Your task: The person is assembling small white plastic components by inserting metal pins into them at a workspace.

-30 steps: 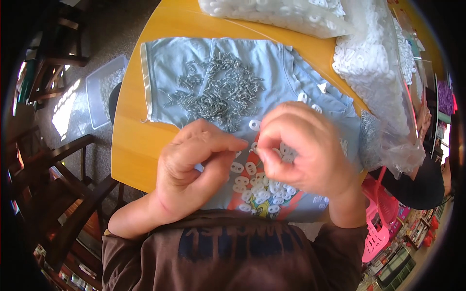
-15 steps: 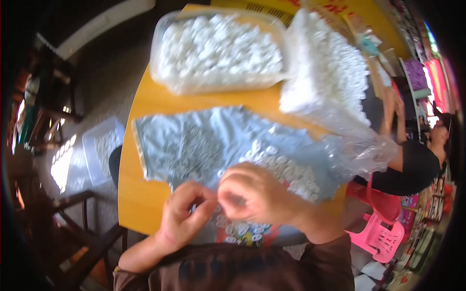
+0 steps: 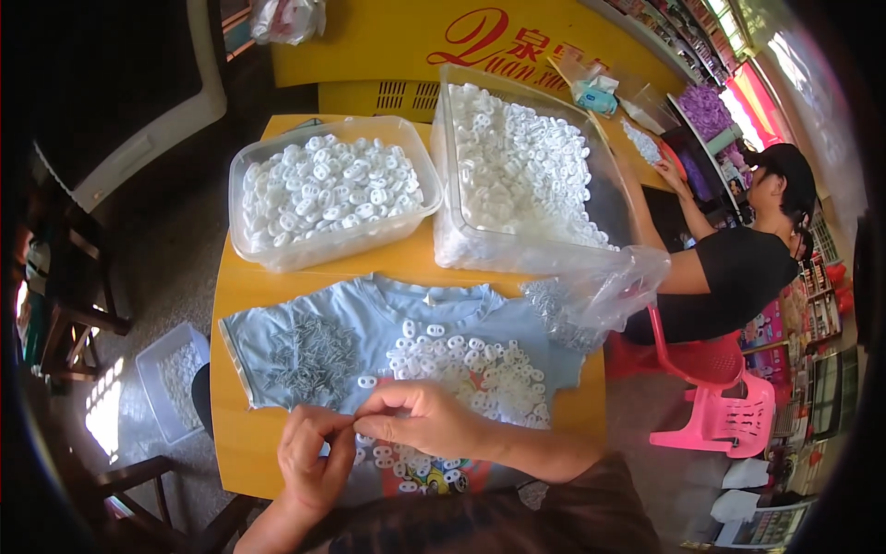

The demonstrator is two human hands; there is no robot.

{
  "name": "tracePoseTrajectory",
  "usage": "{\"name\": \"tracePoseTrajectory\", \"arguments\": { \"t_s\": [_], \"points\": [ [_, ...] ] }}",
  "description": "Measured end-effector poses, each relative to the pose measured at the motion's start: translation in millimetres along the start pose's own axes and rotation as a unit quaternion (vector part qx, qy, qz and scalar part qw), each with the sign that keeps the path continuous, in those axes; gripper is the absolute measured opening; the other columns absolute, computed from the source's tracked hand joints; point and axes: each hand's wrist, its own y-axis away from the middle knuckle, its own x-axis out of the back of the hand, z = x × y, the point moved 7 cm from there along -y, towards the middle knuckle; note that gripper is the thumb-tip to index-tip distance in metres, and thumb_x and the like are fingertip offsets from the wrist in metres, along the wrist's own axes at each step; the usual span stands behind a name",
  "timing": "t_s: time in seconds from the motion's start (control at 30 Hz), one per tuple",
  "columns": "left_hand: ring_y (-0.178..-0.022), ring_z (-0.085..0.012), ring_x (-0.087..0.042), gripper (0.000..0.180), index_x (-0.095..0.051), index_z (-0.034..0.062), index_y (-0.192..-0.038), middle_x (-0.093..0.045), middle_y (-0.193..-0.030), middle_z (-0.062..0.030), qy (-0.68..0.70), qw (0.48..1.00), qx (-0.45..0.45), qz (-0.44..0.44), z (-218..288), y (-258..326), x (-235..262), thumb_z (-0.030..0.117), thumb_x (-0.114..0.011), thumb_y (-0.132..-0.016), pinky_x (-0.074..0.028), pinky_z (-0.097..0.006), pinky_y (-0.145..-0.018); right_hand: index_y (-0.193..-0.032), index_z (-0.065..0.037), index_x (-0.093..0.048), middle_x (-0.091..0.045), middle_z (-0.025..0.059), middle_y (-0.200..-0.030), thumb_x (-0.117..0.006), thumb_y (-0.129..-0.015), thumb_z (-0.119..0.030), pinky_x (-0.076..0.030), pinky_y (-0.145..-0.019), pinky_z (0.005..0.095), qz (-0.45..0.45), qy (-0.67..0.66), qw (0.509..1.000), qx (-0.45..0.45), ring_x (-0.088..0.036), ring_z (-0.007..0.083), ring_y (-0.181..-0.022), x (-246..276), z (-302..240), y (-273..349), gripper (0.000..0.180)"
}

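Observation:
My left hand (image 3: 314, 457) and my right hand (image 3: 420, 420) meet fingertip to fingertip over the near edge of a light blue shirt (image 3: 247, 340) spread on the yellow table (image 3: 238, 445). Both pinch a small part between them; the fingers hide most of it. On the shirt, a heap of thin metal pins (image 3: 309, 355) lies just beyond my left hand. A heap of small white plastic pieces (image 3: 461, 365) lies beyond my right hand, and one loose white piece (image 3: 366, 381) sits close to my fingertips.
Two clear tubs of white pieces stand at the table's far side: a low one (image 3: 323, 251) on the left and a taller one (image 3: 452, 249) on the right. A crumpled plastic bag (image 3: 600, 291) hangs off the right edge. A seated person (image 3: 729, 277) and a pink chair (image 3: 715, 406) are to the right, another clear tub (image 3: 171, 379) on the floor to the left.
The view has tilted up, so the tubs and the seated person now show and my hands sit lower in the picture. My fingertips stay pinched together over the shirt.

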Motion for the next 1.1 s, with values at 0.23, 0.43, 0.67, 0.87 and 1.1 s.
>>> {"name": "tracePoseTrajectory", "arguments": {
  "t_s": [0.23, 0.43, 0.67, 0.87, 1.1],
  "points": [
    [-0.069, -0.0138, -0.055, 0.014, -0.061, -0.0025, -0.094, -0.057, -0.086, -0.0067, 0.286, 0.941, 0.151, -0.102, -23.5, 6.0, -14.5, -0.006, -0.058, -0.081, -0.044, -0.023, -0.062, -0.09, -0.001, -0.063, -0.058, -0.003, -0.075, -0.06, -0.087, -0.009, -0.037, -0.054, 0.0164, 0.076, -0.106, 0.991, -0.002, -0.046, 0.0001, -0.062, 9.7, -3.6, 9.5, 0.009],
    [-0.07, -0.0086, -0.057, 0.016, -0.053, 0.0003, -0.101, -0.059, -0.088, -0.0055, 0.527, 0.795, 0.297, -0.04, -45.3, 22.3, -32.4, -0.002, -0.059, -0.086, -0.049, -0.021, -0.063, -0.09, 0.001, -0.061, -0.058, 0.0016, -0.079, -0.059, -0.086, -0.007, -0.038, -0.063, 0.0195, 0.062, -0.15, 0.987, -0.006, -0.048, 0.0043, -0.071, 13.5, 6.8, 2.9, 0.009],
    [-0.073, -0.0103, -0.059, 0.013, -0.058, -0.0016, -0.099, -0.062, -0.091, -0.0073, 0.537, 0.79, 0.293, -0.031, -45.8, 30.4, -36.6, -0.003, -0.058, -0.086, -0.05, -0.023, -0.064, -0.093, 0.002, -0.06, -0.058, -0.0003, -0.081, -0.058, -0.09, -0.007, -0.042, -0.06, 0.0179, 0.036, -0.146, 0.989, 0.003, -0.05, 0.0021, -0.07, 9.2, 15.1, 3.4, 0.011],
    [-0.073, -0.0099, -0.058, 0.013, -0.059, -0.0021, -0.099, -0.06, -0.091, -0.0066, 0.518, 0.807, 0.284, -0.023, -45.0, 28.8, -35.8, -0.005, -0.057, -0.086, -0.05, -0.022, -0.064, -0.093, 0.003, -0.06, -0.058, 0.0, -0.081, -0.057, -0.089, -0.006, -0.042, -0.062, 0.018, 0.038, -0.132, 0.991, 0.007, -0.05, 0.0023, -0.071, 11.6, 14.1, 2.7, 0.01],
    [-0.072, -0.0089, -0.057, 0.016, -0.06, -0.0025, -0.098, -0.057, -0.092, -0.0061, 0.468, 0.842, 0.267, -0.017, -42.8, 26.2, -31.9, -0.009, -0.057, -0.084, -0.048, -0.021, -0.063, -0.09, 0.002, -0.061, -0.058, 0.0011, -0.079, -0.058, -0.088, -0.005, -0.042, -0.064, 0.02, 0.044, -0.094, 0.994, 0.022, -0.051, 0.0041, -0.072, 13.3, 10.1, 2.0, 0.008]
  ]
}}
